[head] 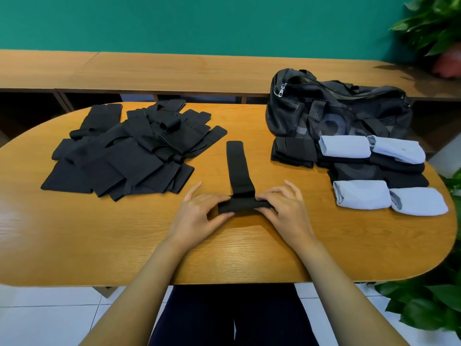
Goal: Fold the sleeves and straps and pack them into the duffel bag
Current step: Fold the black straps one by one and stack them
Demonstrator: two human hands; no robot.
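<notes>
Green wall at the back, a wooden bench below it, and up front the oval wooden table (74,233) where it all happens. Centre stage is one black strap (238,163), laid out straight and pointing away from the person, its near end turned into a tight roll. The left hand (197,216) pinches the roll's left end and the right hand (287,208) pinches its right end, fingers curled over the top. I read this as the folding step, mid-piece. Off to the left lies a loose pile (119,156) of black sleeves and straps, unfolded. To the right, pale blue bundles (344,146) and black bundles (294,151) sit in rows just in front of the duffel bag (349,111). Whether the bag is open, I cannot tell. The next move calls for rolling forward with both ends level, so the strap does not skew.
</notes>
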